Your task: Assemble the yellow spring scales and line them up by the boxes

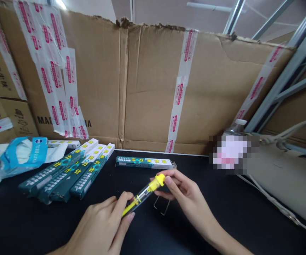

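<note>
You're in a warehouse or packing area: taped cardboard cartons (153, 88) wall off the far side of the black workbench (248, 219) beyond your left hand (97, 223) and your right hand (187, 198), steel racking (282, 71) stands ahead to their right, and boxed retail packs (65, 170) lie to their left.

Head-worn, the view looks forward and down, close above the left hand (97, 223) and right hand (187, 198) near 6 o'clock, facing a cardboard wall (153, 88) at 12 o'clock
</note>
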A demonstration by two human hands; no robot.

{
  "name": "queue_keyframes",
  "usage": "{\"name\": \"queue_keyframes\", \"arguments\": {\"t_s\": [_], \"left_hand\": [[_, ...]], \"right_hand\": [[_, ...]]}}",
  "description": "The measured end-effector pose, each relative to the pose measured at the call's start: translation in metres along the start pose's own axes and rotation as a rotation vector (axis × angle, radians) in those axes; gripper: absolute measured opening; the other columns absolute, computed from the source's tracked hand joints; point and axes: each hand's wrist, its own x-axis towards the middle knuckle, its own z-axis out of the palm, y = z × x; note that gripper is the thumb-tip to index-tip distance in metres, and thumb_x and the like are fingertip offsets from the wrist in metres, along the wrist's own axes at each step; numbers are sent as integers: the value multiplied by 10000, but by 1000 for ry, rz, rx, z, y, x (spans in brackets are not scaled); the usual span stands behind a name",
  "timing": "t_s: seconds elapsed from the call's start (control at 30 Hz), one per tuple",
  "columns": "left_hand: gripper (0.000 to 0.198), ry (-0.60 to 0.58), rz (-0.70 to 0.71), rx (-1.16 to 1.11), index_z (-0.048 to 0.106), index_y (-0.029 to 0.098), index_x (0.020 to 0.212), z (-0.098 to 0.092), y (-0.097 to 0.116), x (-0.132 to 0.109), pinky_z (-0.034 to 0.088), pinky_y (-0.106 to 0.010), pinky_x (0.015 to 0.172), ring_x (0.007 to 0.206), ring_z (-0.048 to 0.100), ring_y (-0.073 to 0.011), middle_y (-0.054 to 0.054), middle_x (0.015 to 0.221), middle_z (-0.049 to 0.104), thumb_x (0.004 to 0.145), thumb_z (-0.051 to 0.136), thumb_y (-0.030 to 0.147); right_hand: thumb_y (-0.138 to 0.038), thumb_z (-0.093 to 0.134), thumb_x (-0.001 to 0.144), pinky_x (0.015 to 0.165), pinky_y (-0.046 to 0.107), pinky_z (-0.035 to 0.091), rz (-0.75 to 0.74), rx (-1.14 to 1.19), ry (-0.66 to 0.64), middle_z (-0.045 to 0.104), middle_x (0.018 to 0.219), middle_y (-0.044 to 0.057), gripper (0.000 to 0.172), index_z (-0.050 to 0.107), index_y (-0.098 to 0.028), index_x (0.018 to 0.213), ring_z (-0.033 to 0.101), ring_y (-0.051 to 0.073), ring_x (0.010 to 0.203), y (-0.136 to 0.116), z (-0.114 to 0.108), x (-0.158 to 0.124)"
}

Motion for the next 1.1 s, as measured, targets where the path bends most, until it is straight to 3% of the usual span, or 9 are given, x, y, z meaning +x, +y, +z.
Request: {"name": "queue_keyframes", "arguments": {"t_s": [0.17,0.47,0.57,0.7,0.87,1.1], "left_hand": [[237,-23,9,42,533,237,1150,4,0,-2,572,-267,581,674,736,-207,-20,812,728,975,374,242],[245,-28,100,287,571,193,1087,6,0,-1,549,-293,513,629,728,-230,-33,753,719,1010,342,235],[259,-47,110,302,584,200,1068,5,2,1,531,-281,502,608,718,-220,-25,732,707,1004,334,212],[256,-80,107,303,592,207,1014,3,4,2,522,-298,483,586,707,-231,-22,706,690,986,338,185],[273,-114,121,298,601,181,1025,-1,4,2,536,-290,480,560,696,-218,-36,702,689,970,335,162],[294,45,204,427,655,109,999,2,4,0,569,-344,472,557,698,-249,-69,647,690,927,379,183]], "right_hand": [[-435,661,910,753,360,661,-89,-164,-1,709,894,47,266,693,-211,1050,705,193,815,5,-3,-1],[-394,733,862,744,333,647,-34,-64,-22,743,857,49,283,714,-203,1070,732,193,774,2,2,-4],[-407,747,845,715,328,647,-22,-60,-22,749,841,50,339,726,-207,1118,728,185,729,1,3,-4],[-425,766,817,672,306,643,-6,-67,-12,750,822,54,303,767,-195,1014,713,176,694,0,3,-3],[-426,769,812,682,301,640,0,-59,-31,751,825,50,306,766,-203,1022,715,174,697,1,3,-4],[-441,770,804,640,274,631,22,-86,-41,741,796,43,312,755,-193,993,709,161,659,2,6,-5]]}}
